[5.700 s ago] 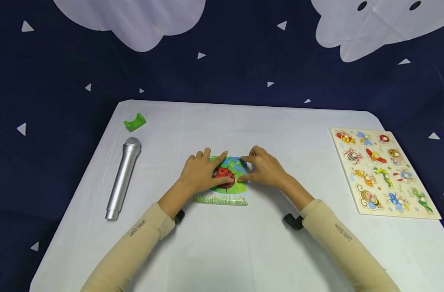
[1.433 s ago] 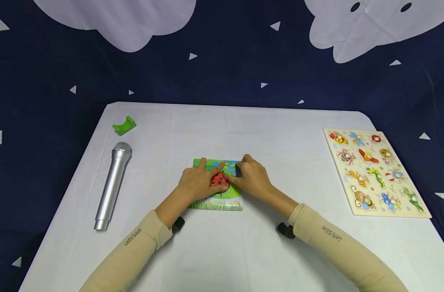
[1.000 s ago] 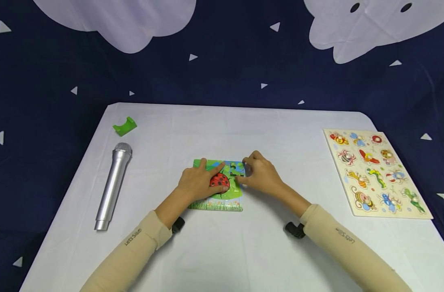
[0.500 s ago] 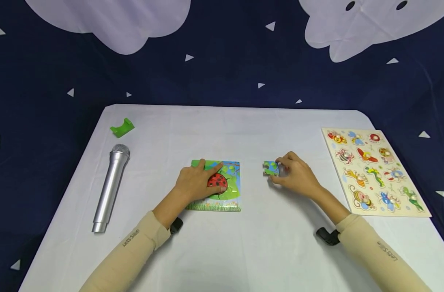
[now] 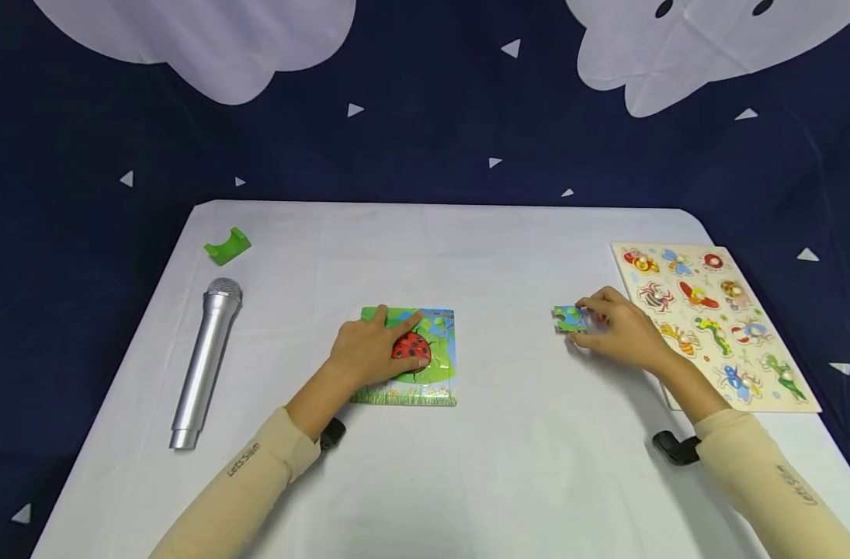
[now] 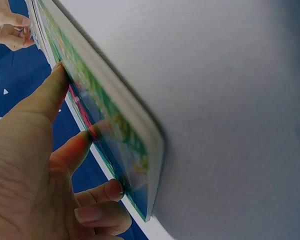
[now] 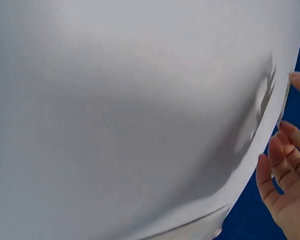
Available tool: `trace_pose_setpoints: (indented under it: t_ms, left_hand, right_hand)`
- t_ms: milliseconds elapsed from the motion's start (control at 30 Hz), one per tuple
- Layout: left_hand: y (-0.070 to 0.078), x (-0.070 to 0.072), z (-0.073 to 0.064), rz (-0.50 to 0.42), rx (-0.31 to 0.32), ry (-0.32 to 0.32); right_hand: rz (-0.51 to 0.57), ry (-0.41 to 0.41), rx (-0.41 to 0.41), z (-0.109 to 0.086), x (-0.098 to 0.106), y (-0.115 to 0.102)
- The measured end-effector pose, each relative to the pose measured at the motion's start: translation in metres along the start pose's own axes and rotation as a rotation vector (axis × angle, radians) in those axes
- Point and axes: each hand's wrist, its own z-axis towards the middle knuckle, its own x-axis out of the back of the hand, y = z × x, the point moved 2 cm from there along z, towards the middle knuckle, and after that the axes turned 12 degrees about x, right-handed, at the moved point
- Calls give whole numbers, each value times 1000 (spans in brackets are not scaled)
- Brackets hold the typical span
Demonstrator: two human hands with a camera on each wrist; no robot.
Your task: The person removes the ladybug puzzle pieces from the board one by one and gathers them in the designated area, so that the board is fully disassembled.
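A square ladybug jigsaw puzzle point(image 5: 435, 394) lies on the white table. My left hand point(image 5: 364, 351) rests on its left part with thumb and fingers spread, hiding some of the picture. In the left wrist view, fingertips touch the face of the puzzle point(image 6: 102, 95) near its edge. Off to the right, my right hand point(image 5: 623, 330) pinches a small blue and green jigsaw piece point(image 5: 567, 319) between thumb and fingers, held above the table with a shadow below. The right wrist view catches the right hand point(image 7: 292, 185) at its edge, the piece seen thinly edge-on.
Right of the right hand lies a wooden insect peg board point(image 5: 711, 303), partly covered by the right forearm. On the left are a silver microphone point(image 5: 204, 365) and a green curved block point(image 5: 229, 247). A dark curtain point(image 5: 425, 140) hangs behind the table.
My right hand has lifted a jigsaw piece from the puzzle's upper right corner and carried it right, close to the insect board. My left hand has stayed on the puzzle.
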Motion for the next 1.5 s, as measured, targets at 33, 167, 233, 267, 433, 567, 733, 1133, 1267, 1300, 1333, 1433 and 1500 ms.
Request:
trace_pose_setpoints:
  t_ms: [33, 167, 233, 267, 433, 567, 733, 1133, 1267, 1300, 1333, 1433, 1500]
  left_hand:
    - [0, 0, 0, -1, -1, 2]
    - [-1, -1, -1, -15, -3, 4]
    - [-2, -2, -2, -21, -4, 8]
    - [-2, -2, -3, -28, -4, 11]
    - [-3, -1, -4, -41, -8, 26]
    - [-4, -2, -3, -37, -3, 22]
    - [-5, -1, -1, -20, -3, 24]
    - [-31, 0, -11, -131, 76, -16]
    - [-42, -3, -19, -150, 99, -20]
    - [-44, -4, -20, -153, 101, -18]
    - [-45, -5, -21, -155, 102, -16]
    - [-48, -6, -23, -148, 104, -11]
    - [-48, -6, -24, -145, 104, -10]
  right_hand:
    - [5, -4, 3, -2, 1, 3]
    - [34, -38, 3, -7, 2, 12]
    - [41, -58, 1, -8, 1, 15]
    - [40, -66, -3, -9, 0, 16]
    - [22, -83, -19, -9, -2, 17]
    - [4, -75, -13, -8, -2, 15]
    - [3, -55, -3, -4, -6, 10]
    - [83, -98, 64, 29, -22, -41]
    - [111, -110, 106, 39, -31, -58]
    - [121, -114, 113, 42, -33, -62]
    - [131, -119, 120, 44, -35, -66]
    - [159, -133, 135, 53, -40, -79]
    - [176, -141, 149, 58, -44, -87]
